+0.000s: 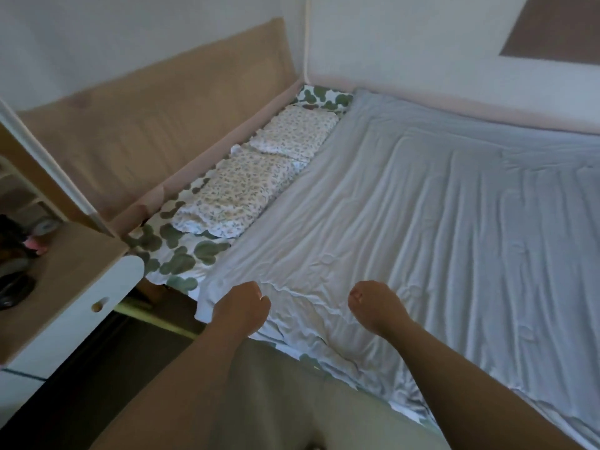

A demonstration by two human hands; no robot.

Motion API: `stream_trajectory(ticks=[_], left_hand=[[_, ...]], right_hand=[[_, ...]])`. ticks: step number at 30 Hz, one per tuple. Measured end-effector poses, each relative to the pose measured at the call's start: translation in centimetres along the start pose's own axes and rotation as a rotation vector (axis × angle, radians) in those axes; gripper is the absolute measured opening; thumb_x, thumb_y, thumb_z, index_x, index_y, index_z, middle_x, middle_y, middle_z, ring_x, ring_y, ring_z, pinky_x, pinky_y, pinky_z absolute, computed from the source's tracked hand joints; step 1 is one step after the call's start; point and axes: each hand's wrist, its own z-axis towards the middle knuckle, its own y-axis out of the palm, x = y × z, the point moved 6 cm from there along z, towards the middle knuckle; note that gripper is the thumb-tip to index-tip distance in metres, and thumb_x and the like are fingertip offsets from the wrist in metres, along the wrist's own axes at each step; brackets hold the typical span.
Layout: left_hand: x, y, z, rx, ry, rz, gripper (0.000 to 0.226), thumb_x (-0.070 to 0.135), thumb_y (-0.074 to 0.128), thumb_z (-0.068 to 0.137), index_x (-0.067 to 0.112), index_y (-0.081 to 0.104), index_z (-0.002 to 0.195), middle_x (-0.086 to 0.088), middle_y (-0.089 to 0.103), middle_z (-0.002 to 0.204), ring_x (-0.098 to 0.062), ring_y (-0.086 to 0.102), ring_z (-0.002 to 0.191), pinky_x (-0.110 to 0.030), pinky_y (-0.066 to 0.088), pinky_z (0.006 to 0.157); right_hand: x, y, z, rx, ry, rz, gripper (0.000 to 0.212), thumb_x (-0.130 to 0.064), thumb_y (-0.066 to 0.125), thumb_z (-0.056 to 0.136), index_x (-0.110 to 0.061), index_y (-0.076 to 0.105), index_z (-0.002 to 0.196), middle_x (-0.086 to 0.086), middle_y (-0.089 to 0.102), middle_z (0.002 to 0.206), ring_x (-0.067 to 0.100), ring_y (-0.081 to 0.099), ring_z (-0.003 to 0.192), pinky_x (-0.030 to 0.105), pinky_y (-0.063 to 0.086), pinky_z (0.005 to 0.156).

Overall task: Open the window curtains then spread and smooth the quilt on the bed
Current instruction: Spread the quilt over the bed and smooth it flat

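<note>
The pale blue quilt [406, 222] lies spread over most of the bed, its surface creased in long diagonal folds that run from the near edge toward the far wall. Its near edge is rumpled and bunched where the two hands meet it.

The left hand [242, 306] is curled into a closed grip at the quilt's near left corner — the fingers are folded under and fabric is pinched in them, with the corner hanging just below the knuckles. The right hand [373, 305] is also curled shut, fingers tucked toward the palm, resting on the wrinkled edge a little to the right; it touches the quilt, but whether cloth is actually caught inside that grip cannot be told from this angle. Both forearms reach in from the bottom of the view.

Left of the quilt, a white sheet [181, 254] printed with green blotches shows uncovered, and two floral pillows [233, 193] lie on it in a row along the padded beige side rail [207, 164]. At the far left stands a wooden table [65, 271] with a white rounded drawer front — dark, blurred objects sit on it.
</note>
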Motion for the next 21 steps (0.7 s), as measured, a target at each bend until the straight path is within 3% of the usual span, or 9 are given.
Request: stream_trajectory(ticks=[7, 13, 16, 21], left_hand=[[1.2, -1.0, 6.0, 0.023, 0.042, -0.008, 0.033, 0.032, 0.040, 0.097, 0.013, 0.055, 0.119, -0.007, 0.056, 0.125, -0.025, 0.053, 0.112, -0.031, 0.040, 0.089], [-2.2, -0.8, 11.1, -0.016, 0.007, 0.028, 0.028, 0.030, 0.041, 0.095, 0.013, 0.056, 0.111, -0.004, 0.059, 0.118, -0.024, 0.056, 0.108, -0.031, 0.042, 0.088], [-4.6, -1.5, 14.9, -0.012, -0.044, 0.020, 0.025, 0.032, 0.045, 0.095, 0.013, 0.055, 0.108, -0.007, 0.061, 0.116, -0.025, 0.058, 0.106, -0.030, 0.043, 0.082], [-8.5, -1.2, 23.1, -0.091, -0.017, -0.008, 0.035, 0.031, 0.042, 0.097, 0.010, 0.047, 0.125, -0.010, 0.052, 0.131, -0.027, 0.052, 0.117, -0.032, 0.040, 0.094]], right_hand=[[-0.3, -0.3, 6.4, 0.035, 0.059, 0.014, 0.027, -0.021, 0.044, 0.091, -0.006, 0.066, 0.089, 0.009, 0.067, 0.091, 0.026, 0.063, 0.088, 0.031, 0.048, 0.076], [-3.0, 1.6, 11.1, 0.023, 0.060, 0.024, 0.029, -0.021, 0.042, 0.093, -0.006, 0.067, 0.098, 0.009, 0.067, 0.098, 0.025, 0.062, 0.090, 0.029, 0.047, 0.077], [-4.1, 3.4, 13.7, 0.016, 0.091, 0.033, 0.028, -0.022, 0.041, 0.093, -0.008, 0.065, 0.089, 0.005, 0.065, 0.088, 0.023, 0.062, 0.084, 0.029, 0.047, 0.073], [-6.0, 7.7, 18.7, 0.003, 0.184, 0.040, 0.028, -0.021, 0.041, 0.092, -0.013, 0.053, 0.068, 0.001, 0.056, 0.072, 0.020, 0.055, 0.071, 0.026, 0.040, 0.065]])
